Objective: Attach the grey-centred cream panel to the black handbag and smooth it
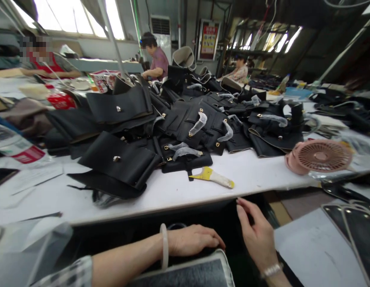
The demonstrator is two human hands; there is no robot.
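My left hand (194, 240), with a pale bangle at the wrist, rests over the top edge of a dark panel with a white border (197, 273). Its fingers are bent and lie close together; what they may hold is hidden. My right hand (256, 231) is raised to the right of the panel, thumb and fingers apart, with nothing visible between them. Its fingertips are near the table's front edge. Beyond the hands, a yellow and white tool (215, 176) lies on the white table (173, 193), before black bag pieces (189, 123) with plastic-wrapped handles.
A pink fan (319, 156) stands at the right. On the left are a plastic bottle (20, 145) and a black flap piece (119, 163). Pale sheets (316, 247) lie at lower right. Three people sit or stand at the far side.
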